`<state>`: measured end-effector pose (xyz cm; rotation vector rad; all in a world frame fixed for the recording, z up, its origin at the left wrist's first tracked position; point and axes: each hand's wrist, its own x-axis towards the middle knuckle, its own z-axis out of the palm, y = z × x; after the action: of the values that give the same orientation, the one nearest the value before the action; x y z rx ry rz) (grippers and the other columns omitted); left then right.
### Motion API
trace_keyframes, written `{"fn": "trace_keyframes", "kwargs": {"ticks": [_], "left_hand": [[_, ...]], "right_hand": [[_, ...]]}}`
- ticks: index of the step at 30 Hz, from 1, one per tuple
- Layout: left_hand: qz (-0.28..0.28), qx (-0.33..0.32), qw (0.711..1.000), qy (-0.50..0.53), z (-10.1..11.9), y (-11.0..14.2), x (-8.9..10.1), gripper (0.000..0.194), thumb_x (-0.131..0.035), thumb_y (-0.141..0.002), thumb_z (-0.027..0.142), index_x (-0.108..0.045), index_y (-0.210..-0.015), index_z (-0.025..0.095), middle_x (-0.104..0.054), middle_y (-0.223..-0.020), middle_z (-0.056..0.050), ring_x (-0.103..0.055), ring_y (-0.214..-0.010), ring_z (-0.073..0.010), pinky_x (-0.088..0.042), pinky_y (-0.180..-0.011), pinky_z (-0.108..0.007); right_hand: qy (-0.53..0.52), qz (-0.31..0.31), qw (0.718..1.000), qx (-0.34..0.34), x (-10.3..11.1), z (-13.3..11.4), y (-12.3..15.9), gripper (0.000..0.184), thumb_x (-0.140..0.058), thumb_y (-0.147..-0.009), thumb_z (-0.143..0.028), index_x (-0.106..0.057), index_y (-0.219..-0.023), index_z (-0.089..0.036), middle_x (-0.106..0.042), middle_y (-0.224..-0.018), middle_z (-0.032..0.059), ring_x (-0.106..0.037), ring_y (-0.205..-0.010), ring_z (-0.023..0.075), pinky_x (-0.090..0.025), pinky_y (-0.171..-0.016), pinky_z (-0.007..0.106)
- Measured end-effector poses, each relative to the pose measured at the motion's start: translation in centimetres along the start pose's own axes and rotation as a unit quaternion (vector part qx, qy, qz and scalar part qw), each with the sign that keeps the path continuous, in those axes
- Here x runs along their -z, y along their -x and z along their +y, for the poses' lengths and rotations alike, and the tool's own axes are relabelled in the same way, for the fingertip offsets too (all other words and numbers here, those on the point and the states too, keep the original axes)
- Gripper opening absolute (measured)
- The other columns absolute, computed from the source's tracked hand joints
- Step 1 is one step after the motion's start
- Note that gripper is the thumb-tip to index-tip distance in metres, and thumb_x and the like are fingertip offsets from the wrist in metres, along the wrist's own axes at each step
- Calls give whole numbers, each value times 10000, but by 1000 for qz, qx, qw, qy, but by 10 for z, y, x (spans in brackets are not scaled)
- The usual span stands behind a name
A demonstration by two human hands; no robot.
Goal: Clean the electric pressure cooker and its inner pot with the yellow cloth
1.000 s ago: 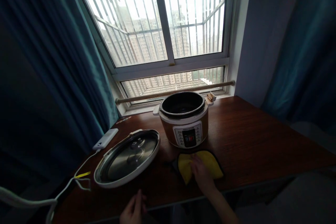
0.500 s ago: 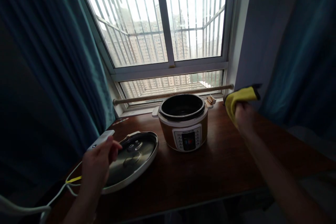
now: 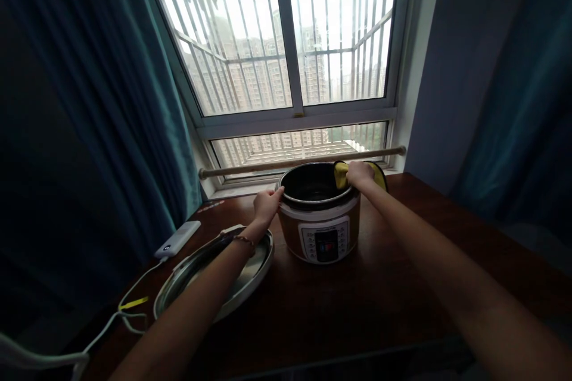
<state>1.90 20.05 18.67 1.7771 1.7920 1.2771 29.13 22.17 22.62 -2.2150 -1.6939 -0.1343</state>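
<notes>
An electric pressure cooker (image 3: 328, 242) with a control panel stands lidless on the table, its dark inner pot (image 3: 308, 183) showing. My left hand (image 3: 267, 203) is closed at the cooker's left upper edge, thumb on the rim; the fingers behind it are partly hidden. At the right side of the rim, my right hand (image 3: 361, 174) grips a yellow cloth (image 3: 341, 175) with a dark border. Part of the cloth hangs inside the pot and part shows beyond my hand. Left of the cooker, the round lid (image 3: 263, 268) lies underside up, partly covered by my left forearm.
A white power bank (image 3: 179, 238) with a white cable (image 3: 145, 275) and a yellow tie (image 3: 134, 303) lies at the left. Behind the cooker are a rail (image 3: 250, 166) and a barred window. A blue curtain (image 3: 134, 101) hangs at the left of the brown table (image 3: 402, 286).
My right hand has swung left, bringing the cloth to the pot's right rim. My left hand has moved from above the lid, right and up to the cooker's left edge.
</notes>
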Motion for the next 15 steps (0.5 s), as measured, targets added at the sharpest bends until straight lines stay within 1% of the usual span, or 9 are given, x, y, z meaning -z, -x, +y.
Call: {"fn": "trace_keyframes", "kwargs": {"ticks": [3, 7, 10, 15], "left_hand": [[34, -20, 999, -28, -2, 0, -2, 435, -469, -735, 501, -474, -435, 187, -425, -394, 14, -432, -457, -132, -254, -492, -252], [57, -32, 997, -40, -2, -6, -8, 438, -460, -744, 475, -424, -415, 188, -372, -392, 27, -389, -451, -117, -236, -499, -253], [63, -35, 997, -38, -5, -16, -15, 435, -461, -744, 464, -416, -412, 187, -363, -393, 31, -380, -446, -111, -232, -493, -252], [68, -33, 996, -40, -9, -39, -30, 418, -472, -739, 448, -429, -415, 187, -371, -396, 33, -388, -452, -113, -237, -488, -247]], "right_hand": [[6, 6, 1000, -2, 2, 2, -3, 290, -513, -771, -197, -669, -1005, -127, -653, -1021, 182, -618, -957, 283, -470, -748, 309], [12, 5, 1000, -4, 0, 1, -11, 287, -538, -748, -215, -676, -983, -123, -667, -979, 178, -629, -932, 271, -466, -734, 284], [17, 5, 1000, -3, -4, 1, -21, 285, -547, -742, -225, -680, -970, -117, -666, -984, 182, -626, -940, 265, -461, -734, 269], [22, 11, 1000, 2, -12, 3, -45, 301, -535, -746, -233, -669, -993, -124, -657, -1015, 175, -622, -945, 278, -465, -718, 285]]}}
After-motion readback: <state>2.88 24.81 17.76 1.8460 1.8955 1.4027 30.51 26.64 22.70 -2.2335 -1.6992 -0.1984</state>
